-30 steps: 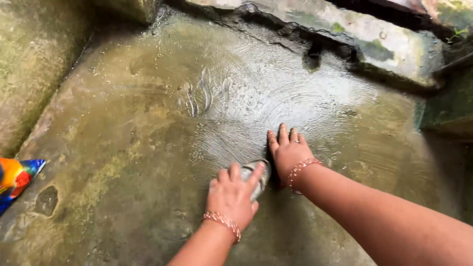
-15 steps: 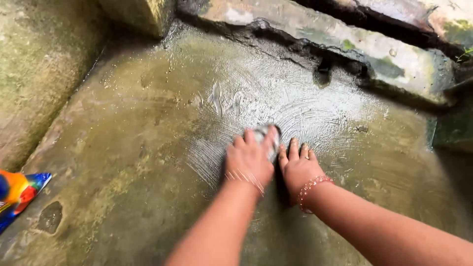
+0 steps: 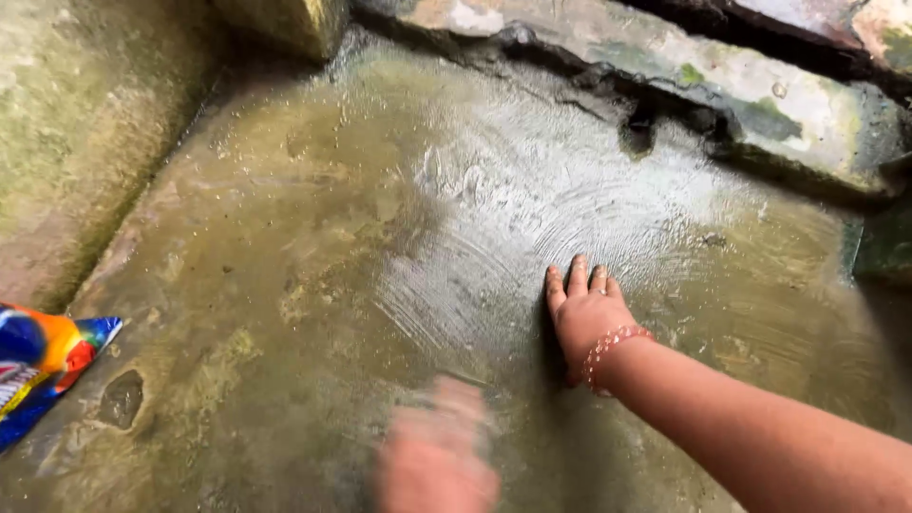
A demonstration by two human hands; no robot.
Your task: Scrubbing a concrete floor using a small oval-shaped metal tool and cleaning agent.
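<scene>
Two hands on a wet concrete slab (image 3: 313, 285), scrubbing step in hand.
Nearest: left hand (image 3: 437, 456), motion-blurred, grip and contents cannot be told. Beyond: right hand (image 3: 584, 313), open flat on the slab, holding nothing. Coloured packet (image 3: 43, 366) far left. Farthest: cracked stone edge (image 3: 665, 85). Next stroke probably calls for firm pressure across unscoured patches.

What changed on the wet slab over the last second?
The left hand went forward with a small grey scrubbing object, then pulled back toward the body; now motion-blurred, so the object and grip cannot be made out. The right hand with the pink bead bracelet stayed flat on the wet concrete slab.
</scene>
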